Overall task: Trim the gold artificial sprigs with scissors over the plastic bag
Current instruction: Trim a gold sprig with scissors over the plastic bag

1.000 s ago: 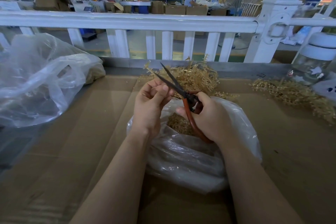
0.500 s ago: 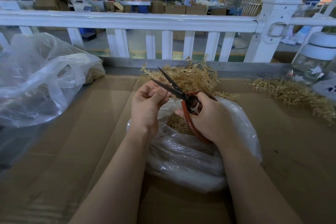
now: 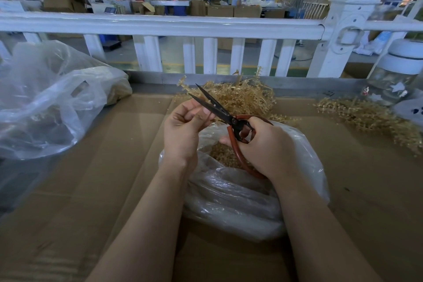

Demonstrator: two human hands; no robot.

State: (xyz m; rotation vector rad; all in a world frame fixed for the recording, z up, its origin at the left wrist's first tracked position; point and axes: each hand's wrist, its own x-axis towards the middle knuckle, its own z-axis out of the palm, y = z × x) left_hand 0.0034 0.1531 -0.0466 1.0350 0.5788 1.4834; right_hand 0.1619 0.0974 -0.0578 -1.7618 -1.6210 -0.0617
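Closest to the person, at 6 o'clock, lies the plastic bag (image 3: 231, 201). It sits on the brown cardboard tabletop (image 3: 68, 213), and its mouth is open. Inside it is a little heap of gold clippings (image 3: 223, 155).

Just above the bag, both hands meet. The left hand (image 3: 183, 130), at about 11 o'clock from the bag, has its fingers curled and pinches something thin. It looks like a small gold sprig, but the piece is too tiny to see well. The right hand (image 3: 263, 144), at about 1 o'clock from the bag, grips the red handles of the scissors (image 3: 229, 119). The dark blades stand a little apart and point up toward 10 o'clock, right past the left fingertips.

Farther back, at 12 o'clock, a pile of gold sprigs (image 3: 242, 96) waits. More gold sprigs (image 3: 366, 117) lie at 2 o'clock. A second clear bag (image 3: 45, 103) slumps at 9 o'clock. At 2 o'clock, a glass jar (image 3: 398, 75) stands in the corner, and a white fence (image 3: 206, 27) runs along the back.

What could go wrong? The blades are very near the left fingers, so a quick snip could nip the skin. Also, the cut would be near the bag's far edge, so bits may fall on the cardboard and not in the bag.
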